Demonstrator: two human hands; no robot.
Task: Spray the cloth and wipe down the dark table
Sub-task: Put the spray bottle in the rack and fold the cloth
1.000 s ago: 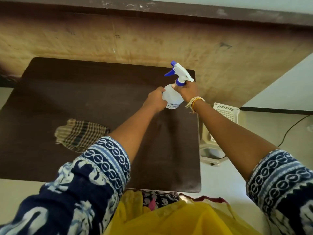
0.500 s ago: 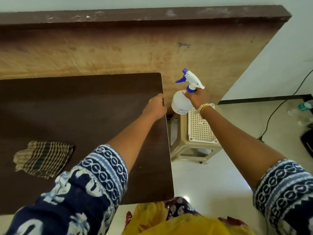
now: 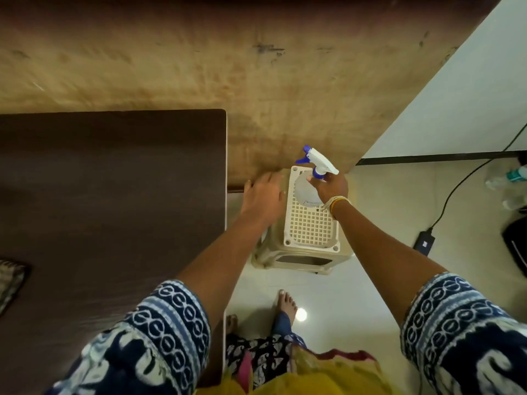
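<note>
At the far left edge, the cloth (image 3: pixel 11 283) lies flat on the table (image 3: pixel 114 195), cut off by the frame so only a striped corner shows, well apart from both hands. The table spreads dark and bare from there to its right edge, a straight pale line running from the far corner toward the person; beyond its far edge stands a worn brown panel (image 3: pixel 199 67). Past the right edge a narrow strip of pale floor (image 3: pixel 370 280) separates the table from the stool (image 3: pixel 309 223). The left hand (image 3: pixel 263 196) hovers over that strip, just beside the stool's left rim, fingers spread and relaxed, gripping nothing. The bottle (image 3: pixel 306 189) stands upright over the far end of the stool's lattice seat, its long axis near vertical; whether its base touches the seat cannot be told. Its white and blue head sits on top with the nozzle and trigger pointing left and away, toward the panel. The right hand (image 3: pixel 332 185) has its fingers curled round the bottle's neck from the right side, bangles at the wrist. Nearer than the stool the floor lies open around the person's bare feet (image 3: pixel 286 302). Farther right a black cable (image 3: pixel 456 192) runs over the floor to an adapter (image 3: pixel 425 246), and a clear plastic bottle (image 3: pixel 510 178) lies near the white wall (image 3: pixel 456 95).
</note>
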